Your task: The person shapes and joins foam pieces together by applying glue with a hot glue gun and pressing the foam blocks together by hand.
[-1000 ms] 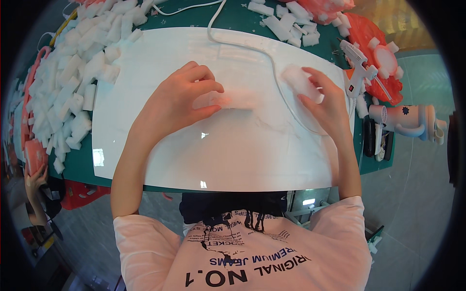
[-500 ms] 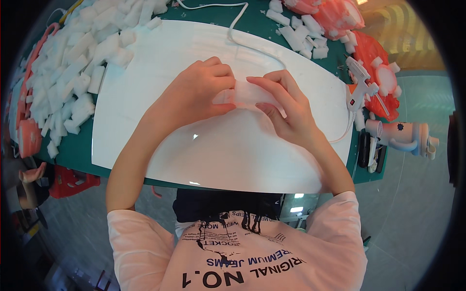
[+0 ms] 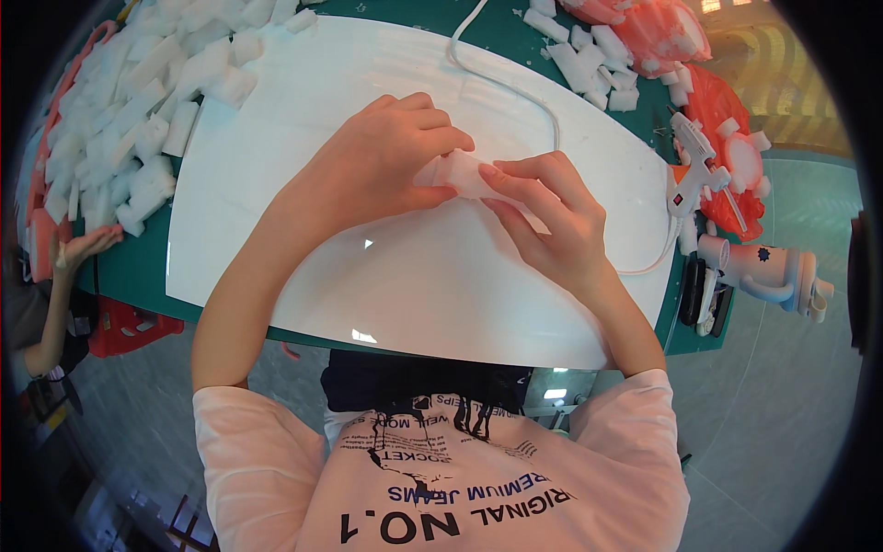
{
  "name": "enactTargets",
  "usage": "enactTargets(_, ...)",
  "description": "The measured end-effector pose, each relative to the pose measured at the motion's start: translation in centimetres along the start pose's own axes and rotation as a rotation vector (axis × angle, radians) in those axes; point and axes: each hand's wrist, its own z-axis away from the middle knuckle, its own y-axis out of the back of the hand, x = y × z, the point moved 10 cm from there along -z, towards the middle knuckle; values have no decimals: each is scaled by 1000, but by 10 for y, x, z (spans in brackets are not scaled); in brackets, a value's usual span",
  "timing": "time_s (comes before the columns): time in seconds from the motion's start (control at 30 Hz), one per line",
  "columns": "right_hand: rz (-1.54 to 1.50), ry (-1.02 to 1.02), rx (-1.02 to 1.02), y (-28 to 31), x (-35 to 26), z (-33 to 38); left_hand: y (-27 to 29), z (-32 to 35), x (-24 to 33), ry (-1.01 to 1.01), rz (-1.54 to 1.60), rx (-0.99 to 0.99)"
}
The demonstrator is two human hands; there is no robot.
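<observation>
1. The work looks partway through, I think. One small white foam piece (image 3: 472,175) is up in the hands, over the middle of the white board (image 3: 414,304), well in from the near edge of the green worktop (image 3: 138,267).
2. What is done is hard to tell. By the right edge of the worktop, a pale round thing (image 3: 743,164) sits on red plastic (image 3: 706,92) with little white blocks around it. It may be a made one, but I cannot be sure.
3. Lots seems to be left. A big heap of loose white blocks (image 3: 138,120) fills the far left corner, and a small heap (image 3: 593,64) lies toward the far edge, on the right.
4. The glue gun (image 3: 699,161) is near the right edge, and no hand is on it.
5. The left hand (image 3: 405,152) is curled and only a little open. Its thumb and pointing finger pinch the left end of the piece. There may be a second, see-through bit in there, but it is too blurry to tell.
6. The right hand (image 3: 552,207) is bent and partly open. Its thumb and fingers hold the right end of the piece.
7. The two hands are close together, with the piece between them. I cannot tell if anything is stuck on it.
</observation>
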Motion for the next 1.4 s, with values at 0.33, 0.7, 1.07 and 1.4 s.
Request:
enactTargets(0.33, 13, 13, 50, -3, 3, 0, 11, -3, 12, -69, -6, 96)
enactTargets(0.7, -73, -37, 8, -7, 10, -3, 22, -4, 13, -140, 132, 142)
enactTargets(1.07, 5, -30, 23, -7, 9, 7, 13, -7, -1, -47, 253, 51)
enactTargets(1.4, -141, -108, -77, -12, 24, 20, 14, -6, 4, -64, 230, 81)
